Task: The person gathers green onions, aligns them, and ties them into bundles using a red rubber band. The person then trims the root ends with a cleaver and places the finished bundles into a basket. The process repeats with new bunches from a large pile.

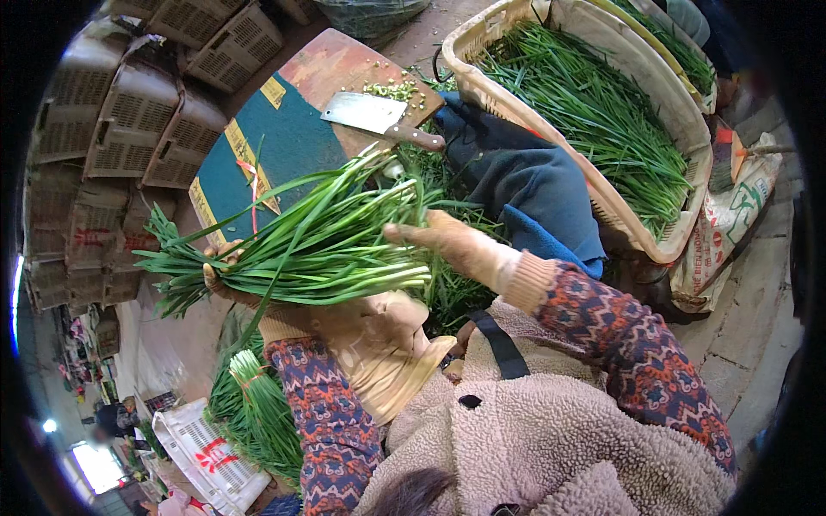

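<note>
A loose bunch of garlic chives (322, 238) lies across in front of me, pale stem ends to the right. My left hand (226, 271) is closed around the leafy end, the fingers partly hidden by leaves. At the stem ends is my right hand (439, 238), gloved, thumb apart from the fingers; the fingers are blurred, so I cannot tell whether they pinch any stems. Beyond the bunch, a cleaver (368, 113) with a wooden handle rests on a board (329, 64), beside chopped stem bits (397, 90). A pink tie strip (255, 193) hangs near the bunch.
At the upper right stands a plastic basket (535, 122) full of chives. Loose greens (452, 284) lie below my right hand. Tied chives (251, 380) are at lower left, near a white crate (213, 451). Stacked crates (129, 116) stand at upper left, a printed sack (729, 219) at right.
</note>
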`<action>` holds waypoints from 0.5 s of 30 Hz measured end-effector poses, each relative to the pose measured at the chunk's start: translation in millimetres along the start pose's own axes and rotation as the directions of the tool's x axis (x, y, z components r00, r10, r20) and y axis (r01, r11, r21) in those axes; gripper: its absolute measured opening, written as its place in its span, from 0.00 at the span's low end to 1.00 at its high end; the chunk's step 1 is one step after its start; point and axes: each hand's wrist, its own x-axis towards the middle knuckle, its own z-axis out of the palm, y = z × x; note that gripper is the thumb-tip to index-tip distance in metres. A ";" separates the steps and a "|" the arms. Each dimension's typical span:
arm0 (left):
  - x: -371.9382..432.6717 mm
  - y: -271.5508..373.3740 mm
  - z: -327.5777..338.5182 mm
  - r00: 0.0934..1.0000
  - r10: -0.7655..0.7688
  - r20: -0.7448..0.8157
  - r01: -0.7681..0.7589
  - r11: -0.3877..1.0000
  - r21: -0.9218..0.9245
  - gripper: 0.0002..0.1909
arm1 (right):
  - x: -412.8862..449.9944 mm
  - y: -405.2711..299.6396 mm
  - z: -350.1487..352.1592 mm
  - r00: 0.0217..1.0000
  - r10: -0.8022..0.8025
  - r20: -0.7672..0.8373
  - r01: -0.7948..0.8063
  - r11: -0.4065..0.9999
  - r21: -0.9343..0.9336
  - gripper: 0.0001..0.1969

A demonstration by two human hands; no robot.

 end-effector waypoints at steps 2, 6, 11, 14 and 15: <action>0.1 -5.8 3.2 0.998 0.047 -0.033 -0.046 0.998 0.035 0.13 | 6.5 -1.1 10.7 0.998 0.049 -0.032 -0.048 0.998 0.030 0.17; 0.3 -7.5 6.7 0.995 0.065 -0.071 -0.060 0.996 0.071 0.12 | 9.5 23.6 -3.4 0.973 -0.108 -0.202 0.128 0.988 0.090 0.11; -7.9 2.4 2.5 0.995 0.080 -0.065 -0.077 0.996 0.046 0.12 | 3.6 11.6 -45.5 0.939 0.165 -0.302 -0.004 0.882 0.471 0.07; -4.8 -3.8 6.4 1.000 0.002 -0.008 -0.003 0.992 -0.126 0.13 | 6.1 22.1 -85.6 0.927 0.088 -0.364 0.107 0.869 0.483 0.07; -3.8 -2.2 4.1 1.000 -0.001 0.031 0.004 0.995 -0.098 0.13 | 3.0 15.8 -85.2 0.946 0.052 -0.320 0.115 0.868 0.483 0.09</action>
